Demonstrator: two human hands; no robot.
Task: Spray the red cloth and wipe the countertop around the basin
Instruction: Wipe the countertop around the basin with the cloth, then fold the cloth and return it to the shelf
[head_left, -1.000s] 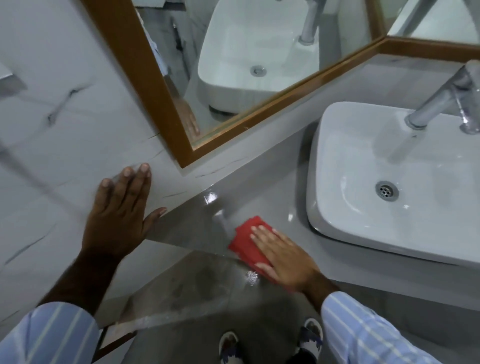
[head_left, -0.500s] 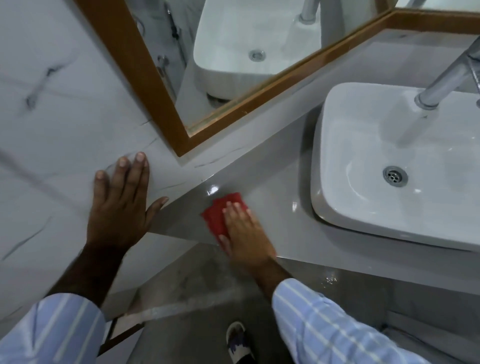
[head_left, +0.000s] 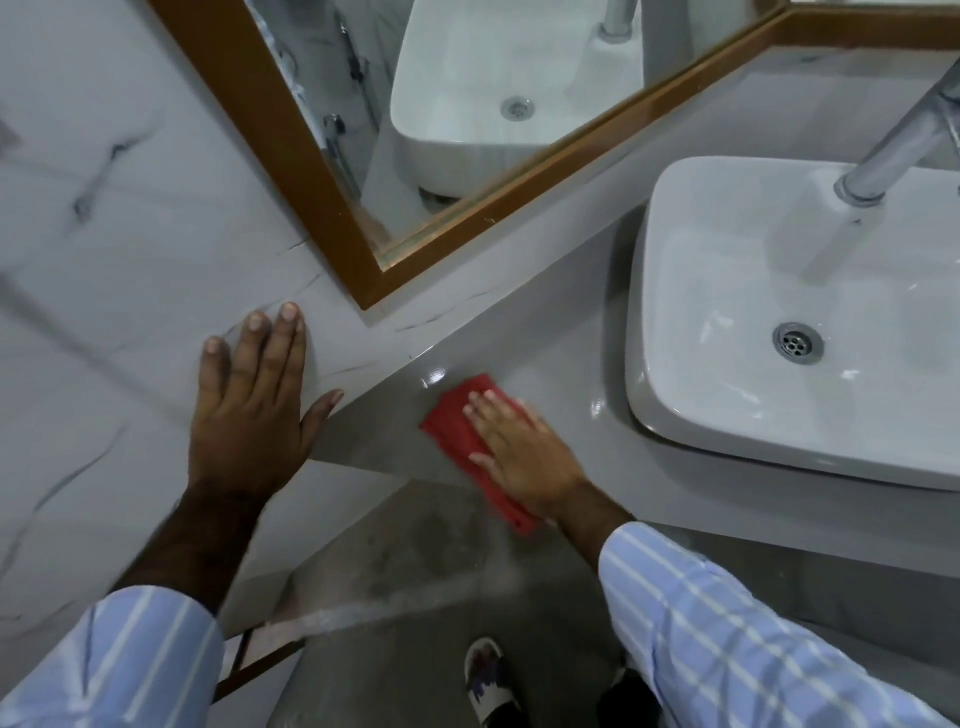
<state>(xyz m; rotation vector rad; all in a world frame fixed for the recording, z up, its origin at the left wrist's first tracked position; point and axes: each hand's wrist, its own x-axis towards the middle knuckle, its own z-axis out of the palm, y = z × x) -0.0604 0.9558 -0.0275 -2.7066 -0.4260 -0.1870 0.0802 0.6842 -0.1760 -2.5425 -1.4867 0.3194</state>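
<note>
A red cloth (head_left: 457, 431) lies flat on the grey countertop (head_left: 566, 364), left of the white basin (head_left: 654, 405). My right hand (head_left: 519, 452) presses down on the cloth with its fingers spread; the cloth's near end hangs at the counter's front edge. My left hand (head_left: 254, 405) rests flat with fingers apart against the marble wall beside the counter's left end, holding nothing. No spray bottle is in view.
A wood-framed mirror (head_left: 311, 171) stands above the counter's back. A chrome tap (head_left: 898, 145) reaches over the basin, whose drain (head_left: 797, 340) shows. Below the counter are the dark floor (head_left: 395, 571) and my sandalled foot (head_left: 488, 680).
My right hand slid the cloth left and toward the wall, then back right and toward the front edge. My left hand stayed on the wall.
</note>
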